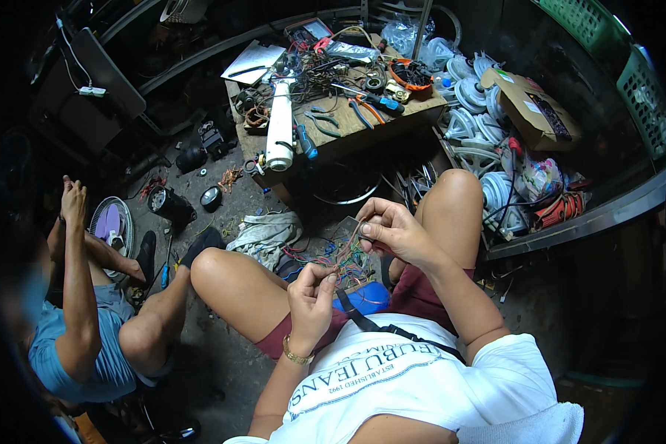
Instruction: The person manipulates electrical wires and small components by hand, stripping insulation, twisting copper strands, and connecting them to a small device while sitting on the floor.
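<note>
Thin brownish wires (347,251) stretch between my two hands above my lap. My left hand (312,296) is closed, pinching their lower end between thumb and fingers. Higher and to the right, my right hand (389,230) has its fingers closed on the upper end. A small flat piece shows by the right fingertips; its kind is too unclear to tell. Below the hands, a tangle of coloured wires (355,268) lies on the floor between my legs, with a blue object (365,298) close to my lap.
Ahead stands a low wooden table (357,139) with pliers (323,122), screwdrivers, a white cylinder (280,126) and an orange bowl (411,74). Fan parts (470,95) and a cardboard box (533,111) pile up at right. A person (89,318) sits at left. A grey cloth (265,235) lies on the floor.
</note>
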Action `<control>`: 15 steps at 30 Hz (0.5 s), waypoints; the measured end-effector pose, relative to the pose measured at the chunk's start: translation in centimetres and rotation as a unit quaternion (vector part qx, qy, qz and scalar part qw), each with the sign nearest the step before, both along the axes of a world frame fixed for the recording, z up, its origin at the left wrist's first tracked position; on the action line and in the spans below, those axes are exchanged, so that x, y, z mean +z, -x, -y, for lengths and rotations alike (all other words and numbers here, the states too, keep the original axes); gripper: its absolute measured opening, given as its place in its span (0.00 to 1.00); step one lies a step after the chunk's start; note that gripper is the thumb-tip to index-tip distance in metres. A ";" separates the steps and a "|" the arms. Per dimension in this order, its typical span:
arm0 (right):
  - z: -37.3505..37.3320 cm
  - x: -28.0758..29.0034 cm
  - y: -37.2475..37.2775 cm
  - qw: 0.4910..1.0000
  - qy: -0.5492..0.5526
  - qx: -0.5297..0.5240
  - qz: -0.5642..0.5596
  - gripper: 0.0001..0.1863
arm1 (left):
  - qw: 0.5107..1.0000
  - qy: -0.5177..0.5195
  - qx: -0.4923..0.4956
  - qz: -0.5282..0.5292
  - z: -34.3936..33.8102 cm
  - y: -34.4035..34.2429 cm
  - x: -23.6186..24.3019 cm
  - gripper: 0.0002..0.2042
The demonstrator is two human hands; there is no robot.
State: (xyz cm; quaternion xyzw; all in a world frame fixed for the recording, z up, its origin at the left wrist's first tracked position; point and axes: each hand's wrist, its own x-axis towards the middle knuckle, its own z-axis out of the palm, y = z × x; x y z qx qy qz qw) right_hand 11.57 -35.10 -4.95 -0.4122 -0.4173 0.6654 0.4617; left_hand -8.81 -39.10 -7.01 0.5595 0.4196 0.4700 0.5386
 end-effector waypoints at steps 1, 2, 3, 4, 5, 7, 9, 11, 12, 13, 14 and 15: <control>-0.1 -0.1 -0.1 1.000 -0.002 0.002 -0.004 0.11 | 1.000 0.004 0.001 0.007 0.1 0.0 0.0 0.02; -0.2 -0.2 -0.2 1.000 -0.005 0.005 -0.008 0.11 | 1.000 0.009 0.002 0.015 0.1 0.0 0.0 0.02; -0.3 -0.4 -0.3 1.000 -0.007 0.007 -0.010 0.10 | 1.000 0.010 0.004 0.014 0.1 0.0 0.0 0.03; -0.5 -0.6 -0.4 1.000 -0.010 0.011 -0.013 0.09 | 1.000 0.010 0.005 0.013 0.2 0.0 -0.1 0.03; -0.6 -0.8 -0.5 1.000 -0.012 0.014 -0.015 0.08 | 1.000 0.011 0.007 0.013 0.2 0.0 -0.1 0.03; -2.0 -0.6 -2.6 0.991 -0.041 -0.127 0.023 0.08 | 0.999 0.033 0.027 0.019 0.2 0.9 -0.7 0.03; -4.1 -0.5 -5.8 0.974 -0.063 -0.204 0.075 0.08 | 0.997 0.058 0.043 0.022 0.1 2.6 -1.8 0.03; -7.2 -1.7 -7.8 0.970 -0.070 -0.188 0.137 0.10 | 0.998 0.054 0.025 -0.001 -1.1 2.8 -1.5 0.03; -9.2 -2.6 -7.5 0.972 -0.037 -0.165 0.162 0.11 | 0.998 0.059 0.012 -0.010 -1.6 2.8 -1.6 0.03; -11.4 -3.0 -6.5 0.969 -0.018 -0.122 0.214 0.11 | 0.998 0.057 0.016 -0.019 -2.3 2.6 -1.9 0.03; -14.2 -4.3 -6.0 0.969 -0.020 -0.118 0.216 0.11 | 0.998 0.024 0.013 -0.059 -3.4 2.2 -1.9 0.03; -17.4 -4.8 -5.4 0.968 -0.003 -0.088 0.236 0.10 | 0.995 -0.006 0.016 -0.101 -4.5 2.0 -2.0 0.03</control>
